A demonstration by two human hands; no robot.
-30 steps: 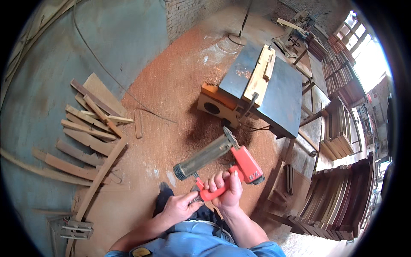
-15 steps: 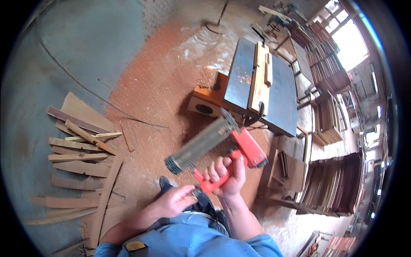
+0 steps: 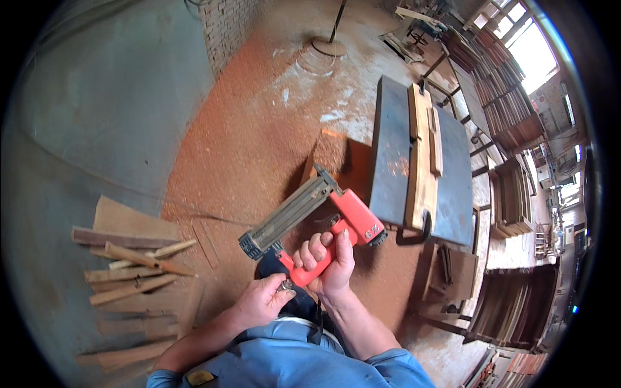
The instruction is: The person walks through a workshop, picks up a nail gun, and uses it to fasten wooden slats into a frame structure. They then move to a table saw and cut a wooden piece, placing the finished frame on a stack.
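My right hand (image 3: 328,262) is wrapped round the red handle of a nail gun (image 3: 356,220). The tool lies slantwise in front of my body, its long grey magazine (image 3: 288,213) reaching from the nose to the lower left. At the butt of the handle sits a small metal air fitting (image 3: 286,284). Fingers and thumb of my left hand (image 3: 264,299) are closed on that fitting; the fingertips partly cover it.
Ahead to the right stands a dark-topped machine table (image 3: 394,149) with a wooden fence (image 3: 422,161) clamped across it. Wood offcuts (image 3: 139,258) lie at left. A hose (image 3: 139,194) crosses the sawdust-covered floor. Stacked boards (image 3: 517,304) stand at right.
The view has shifted, so the machine table appears farther right and lower. The nail gun has moved slightly left with my right hand; my left hand remains at the air fitting.
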